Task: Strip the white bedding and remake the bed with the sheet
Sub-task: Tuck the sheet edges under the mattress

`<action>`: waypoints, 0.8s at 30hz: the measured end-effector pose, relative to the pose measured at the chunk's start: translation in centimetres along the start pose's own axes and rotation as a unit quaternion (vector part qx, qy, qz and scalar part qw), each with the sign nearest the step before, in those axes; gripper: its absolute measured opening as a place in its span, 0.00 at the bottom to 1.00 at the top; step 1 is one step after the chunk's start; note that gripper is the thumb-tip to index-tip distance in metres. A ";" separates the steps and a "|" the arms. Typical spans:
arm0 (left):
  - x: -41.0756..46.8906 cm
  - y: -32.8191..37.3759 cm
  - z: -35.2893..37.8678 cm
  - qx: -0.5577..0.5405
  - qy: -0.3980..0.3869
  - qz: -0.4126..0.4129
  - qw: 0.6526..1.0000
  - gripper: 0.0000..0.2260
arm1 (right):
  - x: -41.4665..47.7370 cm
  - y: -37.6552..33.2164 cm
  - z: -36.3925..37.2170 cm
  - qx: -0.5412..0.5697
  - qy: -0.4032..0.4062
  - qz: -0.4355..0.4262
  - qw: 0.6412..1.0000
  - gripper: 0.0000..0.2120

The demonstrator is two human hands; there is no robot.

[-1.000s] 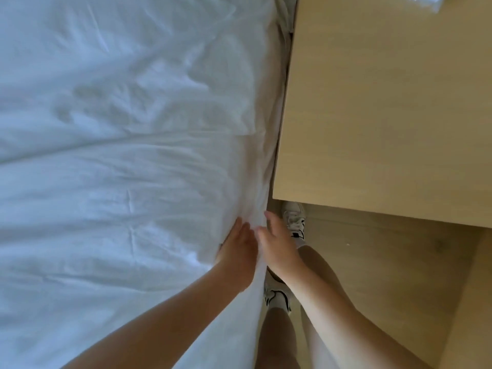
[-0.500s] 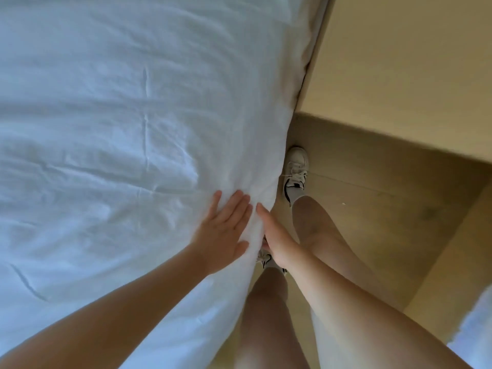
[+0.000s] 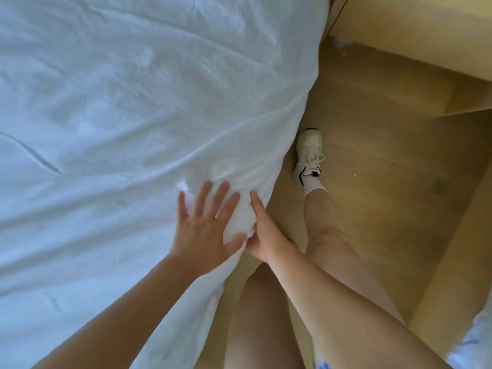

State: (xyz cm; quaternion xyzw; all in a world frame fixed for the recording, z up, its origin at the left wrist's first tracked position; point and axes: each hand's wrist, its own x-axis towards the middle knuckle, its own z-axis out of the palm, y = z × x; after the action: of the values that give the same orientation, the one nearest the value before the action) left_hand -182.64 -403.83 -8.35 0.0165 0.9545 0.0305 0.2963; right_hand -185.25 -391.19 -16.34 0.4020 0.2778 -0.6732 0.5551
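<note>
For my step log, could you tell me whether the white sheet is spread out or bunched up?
Spread out, though creased: the sheet lies wide and flat, drops over the side, and the left hand presses on it.

A light wooden floor (image 3: 372, 187) is filling the right half of the view. A white sneaker (image 3: 308, 151) with a black mark is standing on it, its toe pointing far, and a white sock (image 3: 314, 186) is rising from it. A pale wooden cabinet (image 3: 415, 30) is standing at the far right, with small specks (image 3: 339, 45) lying at its foot. A wooden panel (image 3: 458, 249) is running along the right side. Some white and blue cloth (image 3: 476, 342) is showing in the near right corner.
</note>
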 end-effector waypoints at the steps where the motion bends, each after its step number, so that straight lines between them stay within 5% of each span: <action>1: -1.7 -0.2 0.7 -0.027 -0.012 -0.039 0.999 0.35 | -0.3 0.3 0.4 0.004 0.000 -0.010 1.000 0.33; 4: -6.5 -1.1 2.6 -0.094 -0.051 -0.125 0.986 0.48 | -1.0 -0.4 2.0 -0.027 0.066 -0.048 0.996 0.32; 6: -9.2 -1.1 3.8 -0.081 -0.060 -0.131 0.986 0.49 | -1.3 -1.0 2.0 -0.042 0.202 -0.087 0.975 0.24; 10: -12.0 1.6 6.0 -0.040 -0.097 -0.174 0.979 0.39 | -1.7 -0.4 0.2 -0.025 0.376 -0.213 0.901 0.16; 13: -11.7 1.9 7.1 -0.084 -0.117 -0.206 0.968 0.17 | -1.5 2.0 0.4 0.008 0.257 -0.175 0.950 0.19; 15: -11.7 1.1 6.7 -0.153 -0.105 -0.200 0.962 0.11 | -1.7 4.8 -0.2 0.017 0.131 -0.078 0.988 0.33; 17: -12.5 0.0 5.9 -0.265 -0.103 -0.204 0.937 0.13 | -1.8 7.7 -0.9 -0.001 0.048 -0.010 0.999 0.43; 21: -13.2 -1.5 3.4 -0.464 -0.144 -0.214 0.847 0.21 | -1.7 9.7 0.0 -0.021 0.015 0.008 1.000 0.33; 24: -12.6 -1.8 3.0 -0.499 -0.098 -0.245 0.826 0.21 | -1.1 9.6 0.8 -0.032 0.027 -0.025 0.999 0.35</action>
State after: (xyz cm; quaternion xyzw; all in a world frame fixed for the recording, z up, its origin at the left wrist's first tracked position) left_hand -170.54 -406.07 -3.84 -0.3654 0.7476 0.4268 0.3541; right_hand -176.03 -393.46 -14.26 0.3950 0.3238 -0.6667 0.5428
